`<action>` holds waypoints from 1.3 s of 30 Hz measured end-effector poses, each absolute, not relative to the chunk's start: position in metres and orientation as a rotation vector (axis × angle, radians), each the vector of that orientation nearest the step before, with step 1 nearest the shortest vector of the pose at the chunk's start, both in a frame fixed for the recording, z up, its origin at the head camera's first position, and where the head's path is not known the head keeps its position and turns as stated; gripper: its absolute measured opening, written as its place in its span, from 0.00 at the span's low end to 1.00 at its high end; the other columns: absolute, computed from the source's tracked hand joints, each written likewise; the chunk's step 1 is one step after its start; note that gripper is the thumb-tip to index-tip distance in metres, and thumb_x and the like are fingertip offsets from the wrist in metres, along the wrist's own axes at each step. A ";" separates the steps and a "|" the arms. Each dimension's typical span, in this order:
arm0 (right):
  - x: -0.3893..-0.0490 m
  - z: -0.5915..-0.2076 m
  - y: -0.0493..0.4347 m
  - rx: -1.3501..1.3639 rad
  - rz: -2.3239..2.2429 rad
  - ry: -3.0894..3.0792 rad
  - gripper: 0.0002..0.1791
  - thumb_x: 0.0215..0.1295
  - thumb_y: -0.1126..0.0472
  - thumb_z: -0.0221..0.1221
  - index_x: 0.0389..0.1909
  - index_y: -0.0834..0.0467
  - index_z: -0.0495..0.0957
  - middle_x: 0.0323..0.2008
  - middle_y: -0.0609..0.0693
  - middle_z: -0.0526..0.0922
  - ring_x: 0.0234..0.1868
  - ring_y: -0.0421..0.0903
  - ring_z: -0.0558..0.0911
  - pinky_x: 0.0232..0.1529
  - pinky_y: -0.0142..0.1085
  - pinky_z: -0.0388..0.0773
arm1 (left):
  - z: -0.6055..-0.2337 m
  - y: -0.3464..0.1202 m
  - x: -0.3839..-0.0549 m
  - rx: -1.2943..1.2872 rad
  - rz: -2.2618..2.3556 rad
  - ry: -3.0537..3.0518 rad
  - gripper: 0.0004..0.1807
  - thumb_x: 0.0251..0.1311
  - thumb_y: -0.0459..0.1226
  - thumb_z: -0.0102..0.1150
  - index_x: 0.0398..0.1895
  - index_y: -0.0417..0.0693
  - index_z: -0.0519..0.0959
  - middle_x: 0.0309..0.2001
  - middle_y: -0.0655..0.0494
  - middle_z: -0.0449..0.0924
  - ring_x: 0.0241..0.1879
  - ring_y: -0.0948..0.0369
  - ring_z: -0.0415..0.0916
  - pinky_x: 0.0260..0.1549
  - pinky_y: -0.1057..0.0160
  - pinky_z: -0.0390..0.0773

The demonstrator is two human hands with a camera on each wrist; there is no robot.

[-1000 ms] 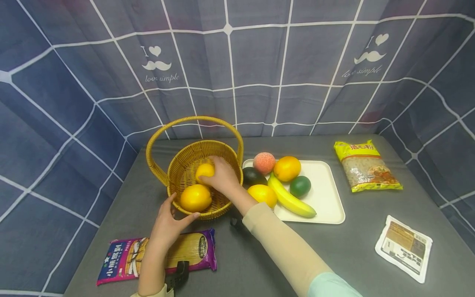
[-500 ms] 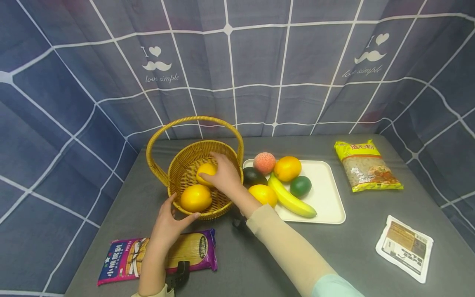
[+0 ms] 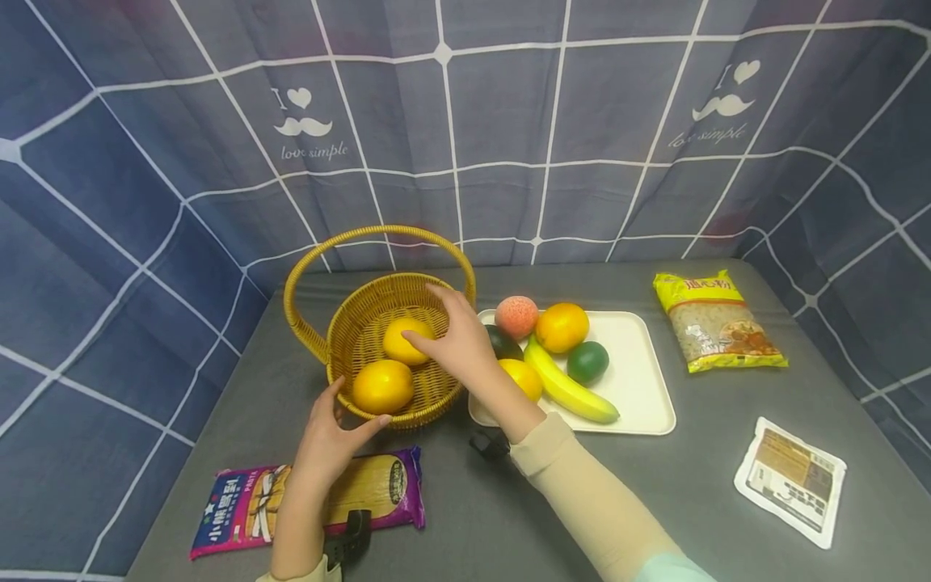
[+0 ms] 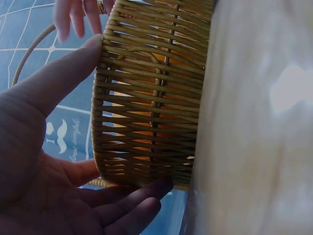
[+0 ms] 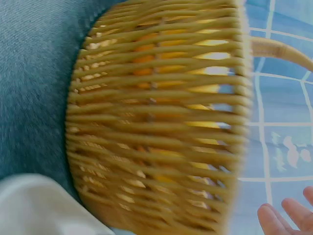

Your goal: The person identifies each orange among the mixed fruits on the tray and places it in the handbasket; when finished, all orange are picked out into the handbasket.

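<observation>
Nearest on the worktop (image 3: 691, 509) lies a pasta packet (image 3: 374, 485), partly covered, with a white pouch (image 3: 791, 482) well apart to the right. The left hand (image 3: 330, 444), thumb and fingers spread, holds the near side of the basket (image 3: 356, 315). Inside sit two yellow fruits: a front fruit (image 3: 381, 386) and a rear fruit (image 3: 397, 343). The right hand (image 3: 463, 335) hangs over the basket's right side, thumb and fingers parted, with nothing seen in its grasp; whether its thumb touches the rear fruit is unclear. Further right, the tray (image 3: 642, 384) bears a lemon (image 3: 525, 377), banana (image 3: 575, 394), dark avocado (image 3: 503, 344), green fruit (image 3: 587, 363), orange (image 3: 562, 327) and pink fruit (image 3: 516, 317). With two in the basket and six there, the work looks partway. Farther back are a noodle bag (image 3: 720, 327) and the checked curtain (image 3: 502, 105).

The left wrist view alone shows fingers low against the weave; the right wrist view shows fingertips clear above the rim; only the head view shows the tray's fruit.
</observation>
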State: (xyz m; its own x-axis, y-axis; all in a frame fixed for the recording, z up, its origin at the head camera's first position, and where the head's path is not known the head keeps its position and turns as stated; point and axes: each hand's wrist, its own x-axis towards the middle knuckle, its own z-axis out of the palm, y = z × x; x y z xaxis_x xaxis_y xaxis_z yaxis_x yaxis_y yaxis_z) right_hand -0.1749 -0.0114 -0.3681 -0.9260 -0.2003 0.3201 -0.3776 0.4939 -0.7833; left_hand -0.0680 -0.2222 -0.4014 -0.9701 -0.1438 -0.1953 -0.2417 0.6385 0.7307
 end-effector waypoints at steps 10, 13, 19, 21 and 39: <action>-0.160 -0.348 0.039 0.391 1.590 -2.331 0.39 0.54 0.50 0.71 0.66 0.51 0.67 0.60 0.49 0.71 0.55 0.48 0.73 0.54 0.41 0.76 | -0.401 -0.223 -0.070 -0.316 1.247 2.733 0.63 0.48 0.63 0.66 0.77 0.45 0.41 0.73 0.36 0.44 0.67 0.37 0.55 0.62 0.40 0.61; -0.161 -0.345 0.057 0.320 1.624 -2.281 0.40 0.53 0.51 0.72 0.67 0.52 0.67 0.61 0.49 0.69 0.57 0.49 0.73 0.56 0.43 0.75 | -0.401 -0.223 -0.070 -0.318 1.242 2.732 0.62 0.49 0.62 0.66 0.77 0.45 0.41 0.73 0.36 0.44 0.67 0.37 0.56 0.62 0.40 0.61; -0.162 -0.345 0.096 0.155 1.546 -2.278 0.43 0.53 0.49 0.71 0.69 0.51 0.64 0.65 0.50 0.66 0.63 0.49 0.70 0.60 0.42 0.71 | -0.401 -0.223 -0.069 -0.319 1.243 2.729 0.62 0.50 0.61 0.66 0.77 0.44 0.41 0.73 0.36 0.44 0.67 0.37 0.55 0.63 0.41 0.60; -0.165 -0.347 0.107 0.089 1.514 -2.289 0.44 0.53 0.48 0.71 0.70 0.51 0.63 0.66 0.50 0.66 0.63 0.51 0.69 0.61 0.42 0.71 | -0.401 -0.223 -0.069 -0.321 1.246 2.727 0.62 0.49 0.61 0.67 0.77 0.45 0.41 0.73 0.36 0.44 0.67 0.37 0.55 0.63 0.41 0.60; -0.185 -0.405 0.159 -0.288 1.475 -2.565 0.50 0.57 0.43 0.66 0.74 0.57 0.52 0.71 0.59 0.57 0.66 0.61 0.64 0.63 0.54 0.65 | -0.402 -0.222 -0.069 -0.330 1.256 2.714 0.62 0.49 0.60 0.67 0.77 0.45 0.41 0.73 0.35 0.43 0.67 0.37 0.54 0.63 0.41 0.61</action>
